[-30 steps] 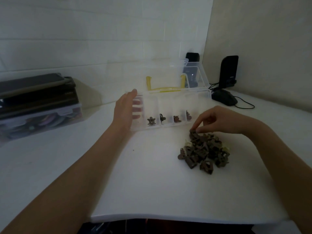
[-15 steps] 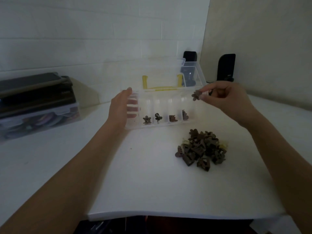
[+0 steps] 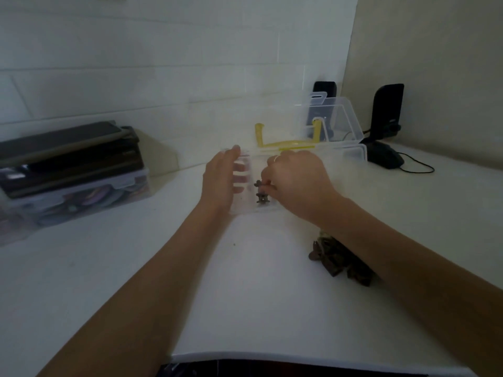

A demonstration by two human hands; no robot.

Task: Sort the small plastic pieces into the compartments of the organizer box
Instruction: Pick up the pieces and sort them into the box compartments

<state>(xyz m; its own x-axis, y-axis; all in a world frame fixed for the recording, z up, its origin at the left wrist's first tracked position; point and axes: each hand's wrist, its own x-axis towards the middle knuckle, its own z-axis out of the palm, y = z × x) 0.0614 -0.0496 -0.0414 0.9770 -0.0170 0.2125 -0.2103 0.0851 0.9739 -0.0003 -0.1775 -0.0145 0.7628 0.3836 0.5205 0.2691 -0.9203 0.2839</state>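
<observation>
The clear organizer box (image 3: 353, 155) with its lid raised and a yellow handle (image 3: 285, 144) stands on the white table. My left hand (image 3: 221, 178) rests with straight fingers against the box's left end. My right hand (image 3: 298, 183) is over the compartments and pinches a small brown plastic piece (image 3: 258, 184) above a left compartment. Another brown piece (image 3: 262, 199) lies in that compartment below it. The pile of dark brown pieces (image 3: 340, 263) sits on the table, partly hidden under my right forearm.
A clear storage bin (image 3: 81, 197) with dark flat items stacked on it stands at the left by the wall. Two black speakers (image 3: 388, 112) and a black mouse (image 3: 386, 157) with its cable sit at the back right. The table's front edge (image 3: 272, 357) is near me.
My right hand has carried the brown piece from above the box's right side down and left, over a left compartment. My left hand stays at the box's left end.
</observation>
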